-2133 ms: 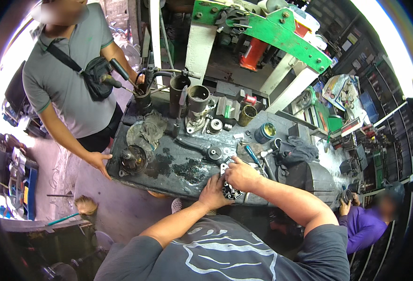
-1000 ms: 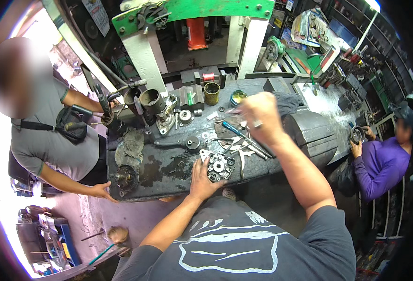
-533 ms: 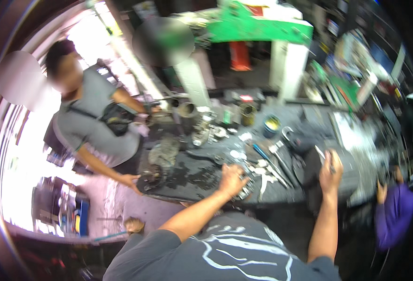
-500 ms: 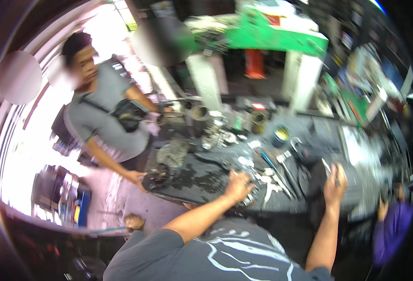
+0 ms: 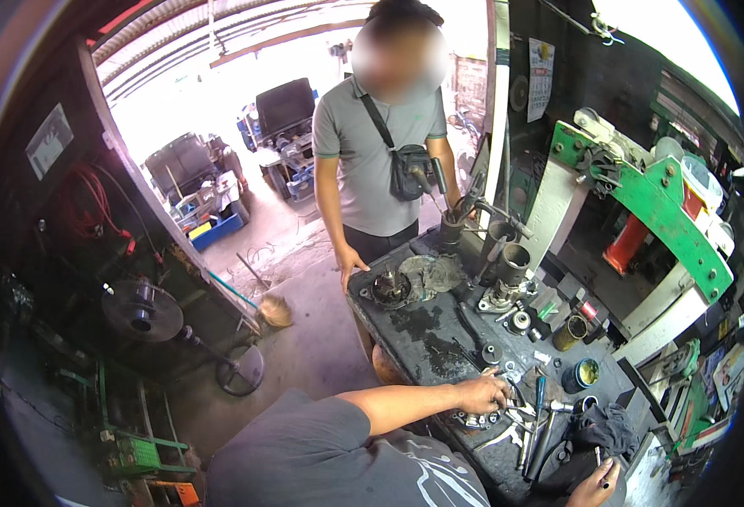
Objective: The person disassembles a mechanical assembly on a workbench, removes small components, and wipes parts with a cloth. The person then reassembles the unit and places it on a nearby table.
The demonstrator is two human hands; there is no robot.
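Black tabletop (image 5: 433,335) bears dark stains (image 5: 446,357); my left hand (image 5: 483,395) lies over the metal housing (image 5: 477,420) near the edge, where slickness could slide it off. I cannot tell these fingers' spread. My right hand (image 5: 596,487) holds a slim tool (image 5: 598,455); slack fingers could drop it.

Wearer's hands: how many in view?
2: left hand at the metal part; right hand at the lower right, holding a slim object. Neither is hidden.

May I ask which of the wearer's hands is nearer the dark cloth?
Right: the right hand shows just below the dark cloth; the left hand is farther, to its left.
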